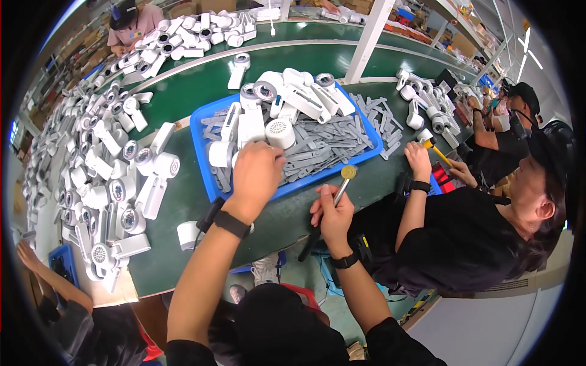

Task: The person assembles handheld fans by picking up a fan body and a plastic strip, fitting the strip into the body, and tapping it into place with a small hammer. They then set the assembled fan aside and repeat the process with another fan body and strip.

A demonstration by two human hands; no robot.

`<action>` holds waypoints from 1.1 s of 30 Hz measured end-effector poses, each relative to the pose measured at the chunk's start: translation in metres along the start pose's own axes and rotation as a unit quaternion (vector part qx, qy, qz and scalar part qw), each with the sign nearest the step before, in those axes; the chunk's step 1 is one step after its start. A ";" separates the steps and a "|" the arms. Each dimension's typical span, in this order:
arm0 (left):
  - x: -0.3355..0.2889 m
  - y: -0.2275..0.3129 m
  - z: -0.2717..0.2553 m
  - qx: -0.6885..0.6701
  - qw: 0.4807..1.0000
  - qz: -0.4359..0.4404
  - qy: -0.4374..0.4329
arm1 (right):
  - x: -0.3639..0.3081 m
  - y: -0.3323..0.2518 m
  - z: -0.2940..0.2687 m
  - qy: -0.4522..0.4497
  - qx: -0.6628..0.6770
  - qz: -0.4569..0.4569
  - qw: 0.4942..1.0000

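My left hand reaches over the near left part of a blue tray, its fingers curled down. What lies under those fingertips is hidden. White handheld fans are piled in the tray on top of many grey plastic strips. One round white fan head with a grille sits just beyond my left fingers. In my right hand is a small hammer, held by its metal shaft with the yellowish head up and the black handle pointing down. It is close to the tray's near edge.
A large heap of white fans covers the left side of the green table. A white cylinder part stands near the front edge. More grey strips lie right of the tray. A co-worker's hand and yellow-handled hammer are nearby.
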State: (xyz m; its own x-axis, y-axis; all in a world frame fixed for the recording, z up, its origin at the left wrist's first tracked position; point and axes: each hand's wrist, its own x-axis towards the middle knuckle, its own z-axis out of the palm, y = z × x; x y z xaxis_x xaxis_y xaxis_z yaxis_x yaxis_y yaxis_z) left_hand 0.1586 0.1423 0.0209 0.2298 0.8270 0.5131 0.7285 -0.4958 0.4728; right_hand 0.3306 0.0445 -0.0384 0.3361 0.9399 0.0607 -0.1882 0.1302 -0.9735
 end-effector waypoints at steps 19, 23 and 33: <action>0.006 0.023 0.033 -0.084 0.995 -0.053 -0.021 | -0.004 0.008 -0.001 0.032 0.052 -0.022 0.998; 0.013 0.019 -0.020 -0.182 0.958 -0.202 -0.086 | -0.004 0.007 -0.003 0.032 0.054 -0.021 0.998; -0.073 0.028 -0.088 -0.545 0.748 -0.340 -0.170 | -0.032 -0.049 0.019 -0.160 0.099 0.106 0.976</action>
State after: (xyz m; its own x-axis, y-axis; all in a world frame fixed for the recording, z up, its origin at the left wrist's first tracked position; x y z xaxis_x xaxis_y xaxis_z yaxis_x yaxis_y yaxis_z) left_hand 0.1053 0.0454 0.0596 0.3308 0.9141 -0.2344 -0.1642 0.3003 0.9396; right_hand 0.3114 0.0143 0.0121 -0.0291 0.9988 -0.0406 -0.4069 -0.0489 -0.9122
